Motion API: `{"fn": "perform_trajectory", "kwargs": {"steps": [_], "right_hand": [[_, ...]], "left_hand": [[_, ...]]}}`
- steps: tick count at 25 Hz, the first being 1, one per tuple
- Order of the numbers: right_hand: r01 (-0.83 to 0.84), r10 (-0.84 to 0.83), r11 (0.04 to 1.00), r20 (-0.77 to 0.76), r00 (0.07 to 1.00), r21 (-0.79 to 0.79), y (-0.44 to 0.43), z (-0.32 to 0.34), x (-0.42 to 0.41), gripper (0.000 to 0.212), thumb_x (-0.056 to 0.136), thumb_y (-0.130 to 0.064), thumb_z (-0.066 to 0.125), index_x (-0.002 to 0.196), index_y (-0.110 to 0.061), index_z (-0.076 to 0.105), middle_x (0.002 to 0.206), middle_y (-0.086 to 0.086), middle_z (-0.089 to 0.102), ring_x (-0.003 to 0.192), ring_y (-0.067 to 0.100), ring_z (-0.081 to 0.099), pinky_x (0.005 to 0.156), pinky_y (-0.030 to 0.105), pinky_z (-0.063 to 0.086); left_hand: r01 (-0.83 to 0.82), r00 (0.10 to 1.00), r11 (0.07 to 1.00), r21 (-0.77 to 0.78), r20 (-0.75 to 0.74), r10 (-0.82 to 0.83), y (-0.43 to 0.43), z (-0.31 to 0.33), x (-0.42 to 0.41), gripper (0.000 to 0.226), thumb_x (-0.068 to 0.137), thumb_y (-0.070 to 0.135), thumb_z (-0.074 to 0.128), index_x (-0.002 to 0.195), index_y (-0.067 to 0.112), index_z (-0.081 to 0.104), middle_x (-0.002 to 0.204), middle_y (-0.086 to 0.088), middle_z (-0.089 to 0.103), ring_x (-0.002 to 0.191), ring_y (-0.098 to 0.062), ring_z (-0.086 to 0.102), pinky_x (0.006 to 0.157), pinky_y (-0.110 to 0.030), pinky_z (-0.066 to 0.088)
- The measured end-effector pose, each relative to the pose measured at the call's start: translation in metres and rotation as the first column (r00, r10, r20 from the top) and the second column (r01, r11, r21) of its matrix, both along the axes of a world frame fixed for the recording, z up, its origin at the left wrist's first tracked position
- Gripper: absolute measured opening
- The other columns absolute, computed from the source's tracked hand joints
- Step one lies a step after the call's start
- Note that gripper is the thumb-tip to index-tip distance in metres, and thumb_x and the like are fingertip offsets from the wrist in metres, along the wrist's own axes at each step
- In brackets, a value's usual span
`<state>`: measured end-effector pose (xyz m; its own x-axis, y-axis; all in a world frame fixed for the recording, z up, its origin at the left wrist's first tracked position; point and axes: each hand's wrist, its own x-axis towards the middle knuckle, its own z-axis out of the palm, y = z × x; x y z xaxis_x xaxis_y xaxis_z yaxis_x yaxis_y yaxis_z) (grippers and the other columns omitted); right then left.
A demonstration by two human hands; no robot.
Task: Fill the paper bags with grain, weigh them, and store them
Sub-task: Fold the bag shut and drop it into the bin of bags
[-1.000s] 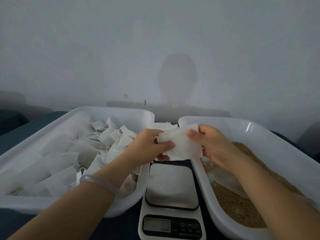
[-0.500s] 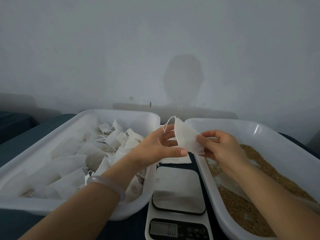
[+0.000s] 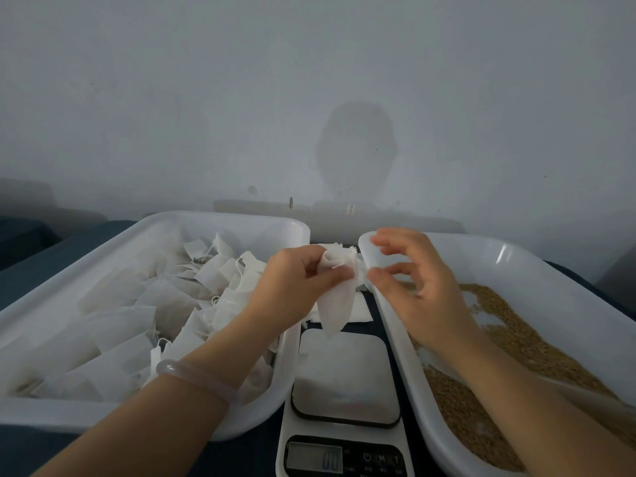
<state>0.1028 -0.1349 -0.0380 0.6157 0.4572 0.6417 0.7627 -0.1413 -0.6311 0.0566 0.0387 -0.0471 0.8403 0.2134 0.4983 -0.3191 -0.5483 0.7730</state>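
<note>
My left hand (image 3: 296, 280) pinches a small white paper bag (image 3: 335, 301) by its upper edge; the bag hangs down above the far end of the scale (image 3: 344, 376). Just right of the bag, my right hand (image 3: 416, 287) hovers over the near-left rim of the grain tray (image 3: 499, 256), fingers loosely curled and holding nothing. Brown grain (image 3: 509, 342) covers that tray's floor. The left tray (image 3: 220, 222) is piled with several white paper bags (image 3: 165, 304).
A stack of flat white bags (image 3: 358, 308) lies on the dark table between the trays, behind the scale. The scale's display (image 3: 315, 457) shows at the bottom. A grey wall stands close behind both trays.
My right hand has let go of the bag and drawn slightly right. The left hand now holds the bag alone, and it hangs lower.
</note>
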Motion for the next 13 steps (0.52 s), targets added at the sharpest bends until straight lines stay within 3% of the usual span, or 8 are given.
{"fn": "perform_trajectory", "kwargs": {"steps": [4,7,9,11,13], "right_hand": [[-0.062,0.073,0.987,0.071,0.995,-0.145,0.002,-0.001,-0.006,0.027,0.089,-0.026,0.055,0.109,-0.045,0.055,0.126,-0.011,0.046,0.118,0.003,0.046,0.091,0.016,0.043],[-0.109,0.119,0.962,0.022,0.993,-0.251,-0.002,-0.002,-0.005,0.029,0.093,-0.019,0.051,0.106,-0.042,0.062,0.124,-0.015,0.047,0.115,0.002,0.045,0.093,0.013,0.037],[-0.138,0.138,0.942,-0.022,0.990,-0.305,-0.004,-0.001,-0.003,0.035,0.088,-0.015,0.045,0.108,-0.035,0.065,0.120,-0.021,0.049,0.114,-0.004,0.044,0.091,0.008,0.035],[-0.077,0.102,0.938,0.057,0.993,-0.338,-0.003,-0.002,-0.001,0.029,0.085,-0.010,0.054,0.104,-0.028,0.066,0.111,-0.019,0.055,0.108,-0.002,0.048,0.085,0.010,0.037],[-0.018,0.061,0.931,0.108,0.992,-0.366,-0.004,-0.001,0.000,0.017,0.082,-0.012,0.066,0.091,-0.026,0.064,0.109,-0.016,0.057,0.104,-0.002,0.048,0.081,0.012,0.036]], "left_hand": [[0.016,1.000,0.996,0.086,0.024,-0.018,-0.002,-0.001,-0.005,0.050,0.071,0.032,0.078,0.052,0.004,0.042,0.047,0.007,0.030,0.048,-0.008,0.023,0.046,-0.020,0.022],[0.081,0.996,0.986,0.146,-0.044,-0.075,-0.002,0.001,-0.006,0.043,0.069,0.031,0.080,0.061,-0.002,0.055,0.051,-0.006,0.037,0.050,-0.009,0.028,0.049,-0.023,0.026],[0.120,0.990,0.980,0.159,-0.096,-0.106,-0.002,0.002,-0.008,0.030,0.067,0.027,0.083,0.062,0.007,0.060,0.049,0.002,0.041,0.049,-0.006,0.031,0.050,-0.020,0.028],[0.173,0.975,0.973,0.156,-0.164,-0.147,-0.005,0.003,-0.011,0.028,0.062,0.027,0.086,0.063,0.019,0.059,0.049,0.012,0.044,0.048,-0.003,0.034,0.049,-0.016,0.030],[0.212,0.958,0.965,0.155,-0.231,-0.173,-0.007,0.002,-0.012,0.030,0.059,0.029,0.088,0.071,0.021,0.062,0.057,0.010,0.053,0.054,-0.004,0.044,0.053,-0.024,0.037]]}}
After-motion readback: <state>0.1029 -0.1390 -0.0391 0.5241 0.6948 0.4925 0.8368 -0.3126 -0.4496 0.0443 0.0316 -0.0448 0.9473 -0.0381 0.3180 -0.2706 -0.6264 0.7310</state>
